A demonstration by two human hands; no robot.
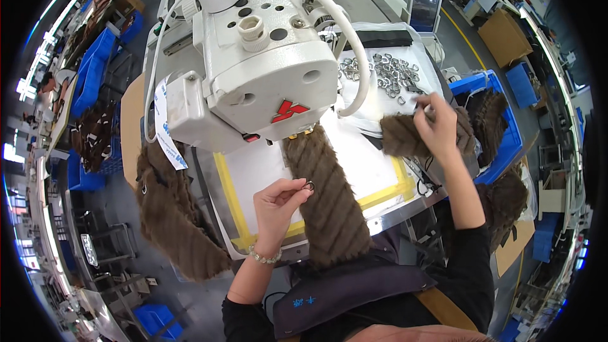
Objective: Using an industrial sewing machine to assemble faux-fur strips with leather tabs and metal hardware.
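A white industrial sewing machine (272, 63) stands over the work surface. Beneath its head lies a brown furry strip (326, 196), running toward me over the front edge. Between the thumb and finger of my left hand (278, 206) is a small metal ring (309, 185), held over the strip's left edge. My right hand (437, 126) is raised to the right, over a second furry piece (405, 136), its fingers pinched near something small and dark that I cannot make out. Many loose metal rings (389, 73) lie on a white tray just beyond it.
Yellow tape (383, 195) borders the white work surface. More brown furry pieces hang at the left (174, 215). At the right stands a blue bin (506, 145) with furry pieces in it. A small screen (424, 6) is at the back right.
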